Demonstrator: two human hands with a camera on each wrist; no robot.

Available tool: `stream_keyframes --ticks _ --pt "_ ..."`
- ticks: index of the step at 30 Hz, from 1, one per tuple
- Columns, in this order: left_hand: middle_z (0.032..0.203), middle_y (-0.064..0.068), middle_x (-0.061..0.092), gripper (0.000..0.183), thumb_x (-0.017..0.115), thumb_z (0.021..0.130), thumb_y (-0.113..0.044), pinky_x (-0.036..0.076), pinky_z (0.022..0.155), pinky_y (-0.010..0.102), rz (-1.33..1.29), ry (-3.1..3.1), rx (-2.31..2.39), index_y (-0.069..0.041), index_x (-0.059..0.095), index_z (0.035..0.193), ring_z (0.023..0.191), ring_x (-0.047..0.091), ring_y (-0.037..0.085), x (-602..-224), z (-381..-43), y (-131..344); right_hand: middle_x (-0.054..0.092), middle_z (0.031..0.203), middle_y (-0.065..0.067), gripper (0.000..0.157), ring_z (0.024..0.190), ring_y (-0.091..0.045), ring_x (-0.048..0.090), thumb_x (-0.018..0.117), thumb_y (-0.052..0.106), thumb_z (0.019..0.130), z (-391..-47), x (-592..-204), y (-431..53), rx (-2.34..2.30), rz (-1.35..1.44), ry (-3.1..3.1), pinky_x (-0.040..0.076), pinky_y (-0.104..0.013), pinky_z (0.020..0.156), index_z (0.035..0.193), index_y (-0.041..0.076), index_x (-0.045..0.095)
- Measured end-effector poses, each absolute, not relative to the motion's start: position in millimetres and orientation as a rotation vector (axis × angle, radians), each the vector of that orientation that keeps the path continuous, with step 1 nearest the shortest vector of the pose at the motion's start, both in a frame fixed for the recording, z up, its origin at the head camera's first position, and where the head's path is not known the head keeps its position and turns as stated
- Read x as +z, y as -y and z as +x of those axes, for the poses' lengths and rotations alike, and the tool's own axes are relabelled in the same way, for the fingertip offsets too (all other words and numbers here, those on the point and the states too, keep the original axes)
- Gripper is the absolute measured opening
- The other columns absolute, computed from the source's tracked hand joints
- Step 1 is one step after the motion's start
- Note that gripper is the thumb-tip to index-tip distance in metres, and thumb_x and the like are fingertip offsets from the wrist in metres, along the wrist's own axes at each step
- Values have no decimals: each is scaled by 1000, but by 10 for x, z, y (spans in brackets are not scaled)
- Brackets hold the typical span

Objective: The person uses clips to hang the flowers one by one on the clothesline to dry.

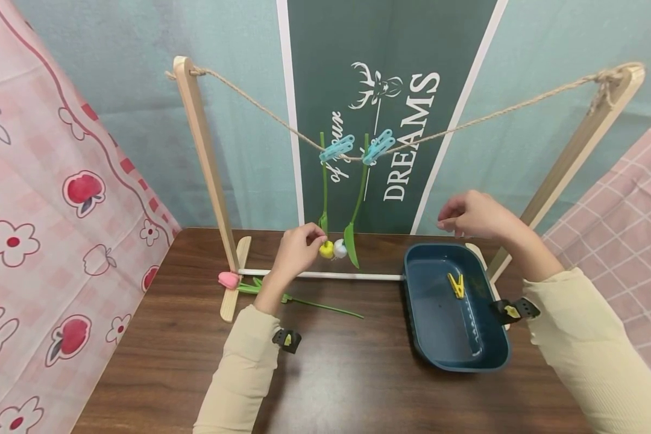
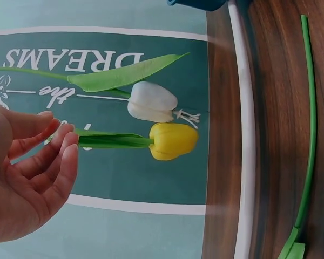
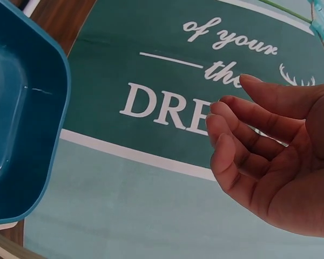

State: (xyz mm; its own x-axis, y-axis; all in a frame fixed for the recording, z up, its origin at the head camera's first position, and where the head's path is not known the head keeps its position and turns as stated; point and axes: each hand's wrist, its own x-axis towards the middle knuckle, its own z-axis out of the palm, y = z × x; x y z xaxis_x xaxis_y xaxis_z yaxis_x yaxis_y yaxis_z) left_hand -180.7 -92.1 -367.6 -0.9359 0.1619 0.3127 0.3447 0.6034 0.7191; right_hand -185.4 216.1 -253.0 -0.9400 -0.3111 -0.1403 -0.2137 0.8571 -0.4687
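Observation:
A yellow tulip [image 1: 327,249] and a white tulip [image 1: 340,248] hang heads down from a rope, each stem clipped by a light blue clothespin [image 1: 336,148]. My left hand [image 2: 35,167] is at the yellow tulip's stem and leaf, fingers loosely bent; the stem passes behind the fingertips in the left wrist view. Above the far rim of a dark blue basin [image 1: 412,319] hovers my right hand [image 3: 275,156], relaxed and holding nothing. Inside the basin lies a yellow clothespin [image 1: 457,286]. A pink tulip [image 1: 229,279] lies on the table, its stem partly hidden by my left forearm.
Two wooden posts [image 1: 203,150] hold up the sagging rope [image 1: 499,114]. A white rod [image 1: 358,276] runs low between their feet. Behind stands a teal and dark green curtain with white lettering [image 1: 412,138]. Pink patterned cloth [image 1: 87,253] borders the wooden table [image 1: 347,374].

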Motion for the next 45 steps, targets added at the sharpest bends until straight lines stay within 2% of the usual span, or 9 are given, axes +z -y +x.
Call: stream_keyframes --ticks 4,12,27,45 --pt "75 4 62 7 60 87 -10 45 65 31 -399 2619 -1246 -6 65 83 69 56 17 -3706 -1814 945 59 64 -3 17 58 -19 56 61 9 85 -1859 -2581 -2198 -695 -382 -2809 46 -33 54 93 -6 63" --pt "75 3 62 8 60 87 -12 45 64 32 -364 2663 -1263 -6 65 84 69 55 16 -3775 -1808 1000 60 67 -3 16 61 -19 57 59 8 85 -1881 -2723 -2302 -703 -379 -2793 48 -33 56 92 -6 63" --pt "70 2 59 8 61 86 -13 40 58 30 -332 2697 -1222 -8 65 82 64 50 15 -3966 -1807 1115 59 68 -3 16 62 -20 58 58 7 87 -1891 -3104 -2531 -748 -326 -2705 50 -33 56 92 -8 62" --pt "74 2 60 8 62 86 -14 42 63 32 -282 2748 -1222 -8 65 82 68 51 17 -4117 -1773 1185 59 68 -10 17 61 -16 57 53 4 87 -1868 -3689 -2809 -818 -166 -2718 51 -32 56 90 -10 62"
